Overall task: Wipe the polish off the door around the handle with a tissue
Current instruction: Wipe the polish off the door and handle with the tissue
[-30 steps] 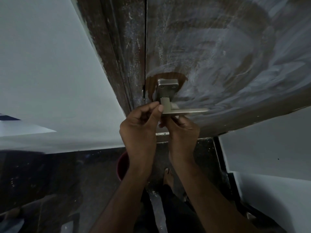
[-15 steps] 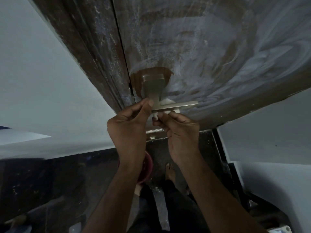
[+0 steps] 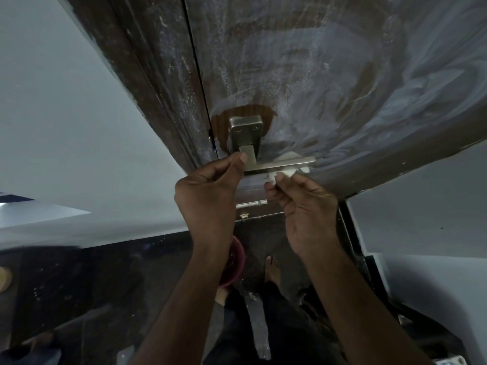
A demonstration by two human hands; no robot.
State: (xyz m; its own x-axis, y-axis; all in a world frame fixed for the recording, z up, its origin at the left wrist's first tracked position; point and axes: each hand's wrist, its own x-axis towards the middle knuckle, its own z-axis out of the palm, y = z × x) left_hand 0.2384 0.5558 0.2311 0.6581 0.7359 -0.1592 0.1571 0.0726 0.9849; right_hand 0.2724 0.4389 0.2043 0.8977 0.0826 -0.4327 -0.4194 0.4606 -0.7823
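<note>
Currently, my left hand [image 3: 208, 191] is curled with thumb and forefinger pinched on the neck of the handle [image 3: 263, 162], just where it leaves the square metal plate [image 3: 245, 130]. My right hand [image 3: 303, 204] pinches the tissue [image 3: 287, 169] between thumb and fingertips, directly below the lever bar. The tissue is white and crumpled; part of it shows above the bar against the door [image 3: 329, 75] and part below, so it passes behind the lever. The door surface carries a wide film of whitish polish [image 3: 395, 83] in swirled streaks. A small patch of bare brown wood [image 3: 221, 127] surrounds the top and left of the plate. To the left, the door frame [image 3: 158, 83] is dark and also streaked with white. Below my arms, a reddish bowl [image 3: 235, 262] sits on the dark floor [image 3: 92, 285], partly hidden by my left forearm. My bare foot [image 3: 271, 270] stands just beside the bowl, near the base of the door.
</note>
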